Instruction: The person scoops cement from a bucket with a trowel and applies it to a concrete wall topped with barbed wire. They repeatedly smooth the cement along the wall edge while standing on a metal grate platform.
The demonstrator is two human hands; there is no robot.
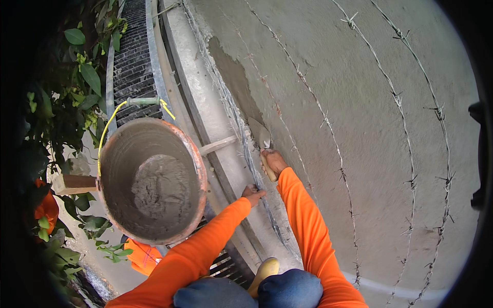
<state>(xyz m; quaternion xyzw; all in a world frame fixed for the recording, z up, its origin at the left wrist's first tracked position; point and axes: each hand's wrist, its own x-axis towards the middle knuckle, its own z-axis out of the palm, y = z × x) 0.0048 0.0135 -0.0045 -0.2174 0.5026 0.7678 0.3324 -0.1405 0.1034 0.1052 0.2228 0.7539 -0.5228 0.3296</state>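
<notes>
My right hand [275, 162] is closed round the wooden handle of a trowel [261, 133]. The trowel's blade lies against the grey plastered wall [359, 128], at the edge of a darker, wet-looking patch [236, 77]. My left hand [253, 195] is closed on a bundle of wire strands [241, 128] that runs along the foot of the wall. To the left of my hands stands a round bucket [120, 169] with a lump of wet mortar [162, 185] inside; its yellow wire handle with a green grip rests over the far rim.
Several strands of barbed wire [336, 143] stretch in front of the wall. A narrow metal grating [134, 61] runs behind and under the bucket. A wooden bar [218, 145] crosses the ledge. Leafy branches [90, 77] and another person's orange sleeve [47, 208] show at the left.
</notes>
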